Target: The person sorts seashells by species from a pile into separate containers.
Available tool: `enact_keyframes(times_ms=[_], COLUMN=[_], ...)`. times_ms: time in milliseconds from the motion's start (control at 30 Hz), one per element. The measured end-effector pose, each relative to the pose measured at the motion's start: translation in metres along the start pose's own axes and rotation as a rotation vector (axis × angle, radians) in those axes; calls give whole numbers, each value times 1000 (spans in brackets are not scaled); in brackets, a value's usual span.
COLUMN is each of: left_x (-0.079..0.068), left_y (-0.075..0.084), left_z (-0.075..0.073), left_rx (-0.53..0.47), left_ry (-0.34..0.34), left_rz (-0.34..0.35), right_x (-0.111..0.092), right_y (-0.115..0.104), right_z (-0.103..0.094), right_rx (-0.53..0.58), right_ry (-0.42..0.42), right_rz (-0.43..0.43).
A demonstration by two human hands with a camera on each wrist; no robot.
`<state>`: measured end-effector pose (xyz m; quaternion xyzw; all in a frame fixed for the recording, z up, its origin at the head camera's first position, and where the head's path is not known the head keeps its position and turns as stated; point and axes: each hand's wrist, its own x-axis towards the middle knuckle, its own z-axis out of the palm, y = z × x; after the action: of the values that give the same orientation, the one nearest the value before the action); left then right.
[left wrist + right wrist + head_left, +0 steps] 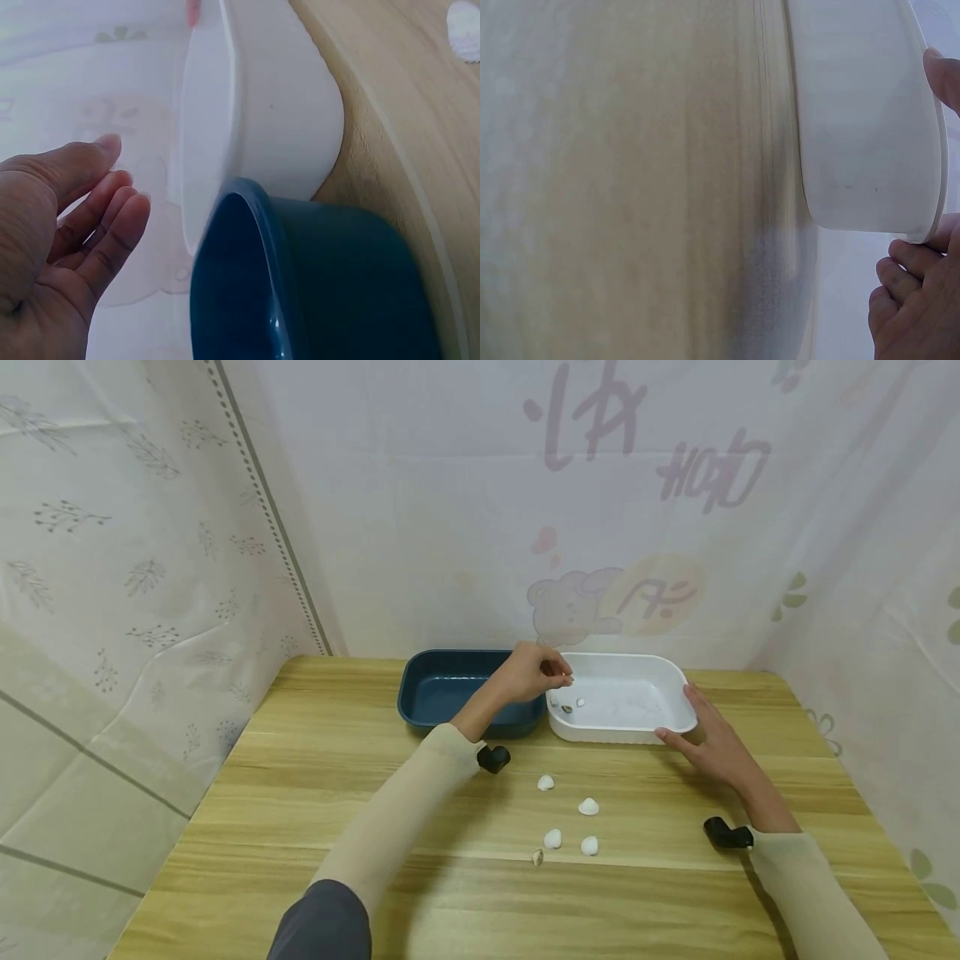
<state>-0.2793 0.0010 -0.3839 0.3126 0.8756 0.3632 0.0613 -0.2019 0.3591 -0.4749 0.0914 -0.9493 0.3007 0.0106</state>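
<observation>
My left hand (527,674) hovers above the left end of the white tray (622,732), fingers bent and thumb close to the fingertips. In the left wrist view, a narrow gap shows between thumb and fingertips (135,210), and I see nothing held in it. Below that hand, several small shells (567,709) lie in the tray. My right hand (716,745) grips the tray's right front corner, thumb on the front rim and fingers along the right end. Several white shells (588,807) and a small brownish shell (537,857) lie on the table before the tray.
A dark blue tray (420,714) stands at the left, side by side with the white one, partly covered by my left forearm. Both are on a wooden table (300,793). Patterned cloth (420,527) hangs behind and at the sides.
</observation>
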Motion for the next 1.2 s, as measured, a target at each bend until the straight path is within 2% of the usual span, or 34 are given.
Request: enact_keyframes(times_ms=[267,733,1000,1200], left_x=[16,35,38,32], left_y=[-10,-20,-19,-14], left_z=[3,14,15,10], left_rx=[18,75,83,102], left_ry=[2,24,23,20], left_rz=[-71,-76,-139,-97], right_x=[-1,0,0,0], right_y=[-1,-2,-5,-5], right_z=[0,-1,-2,-2], right_rx=[-6,-6,-5,-5], right_ry=[6,9,0,2], right_rz=[-1,1,5,8])
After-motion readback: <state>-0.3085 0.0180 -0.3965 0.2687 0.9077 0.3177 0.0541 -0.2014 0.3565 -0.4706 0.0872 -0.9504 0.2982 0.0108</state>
